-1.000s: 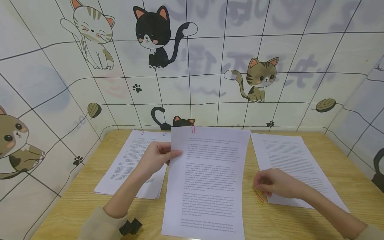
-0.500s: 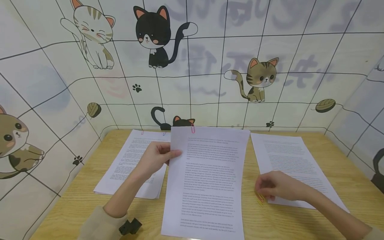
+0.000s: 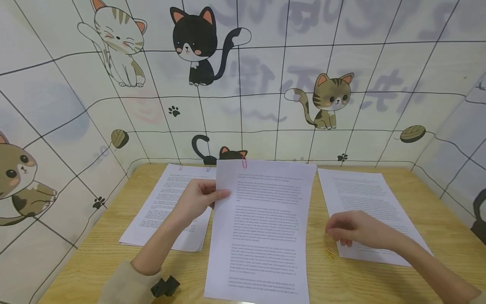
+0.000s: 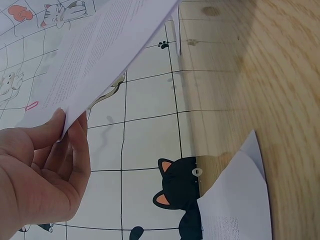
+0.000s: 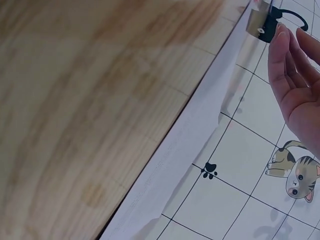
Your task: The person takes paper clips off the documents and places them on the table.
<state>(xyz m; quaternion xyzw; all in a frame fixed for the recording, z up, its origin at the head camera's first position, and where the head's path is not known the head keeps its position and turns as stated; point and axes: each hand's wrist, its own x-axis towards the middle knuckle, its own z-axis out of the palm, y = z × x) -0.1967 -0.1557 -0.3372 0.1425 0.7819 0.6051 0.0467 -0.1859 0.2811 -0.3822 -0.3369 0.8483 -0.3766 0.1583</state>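
Observation:
My left hand [image 3: 195,200] pinches the left edge of printed sheets [image 3: 262,236], held up in the middle with thumb in front and fingers behind. A pink paper clip [image 3: 244,162] sits on their top edge. To the right, my right hand [image 3: 357,230] hovers over the lower left corner of another printed sheet [image 3: 370,198], fingers bent toward the thumb. Just below it lies a small pile of yellow and red paper clips [image 3: 330,254]. In the right wrist view the fingertips [image 5: 281,37] show, but I cannot tell whether they hold a clip.
At the left of the wooden table [image 3: 95,261] lies a printed stack [image 3: 163,211] with two clips on its top edge, partly behind my left arm. A black object [image 3: 165,287] is by the left sleeve. A cat-patterned wall covering [image 3: 262,114] rises behind the table.
My right hand has lifted off the paper clip pile and moved slightly right, uncovering the clips. The left hand and its sheets hold still.

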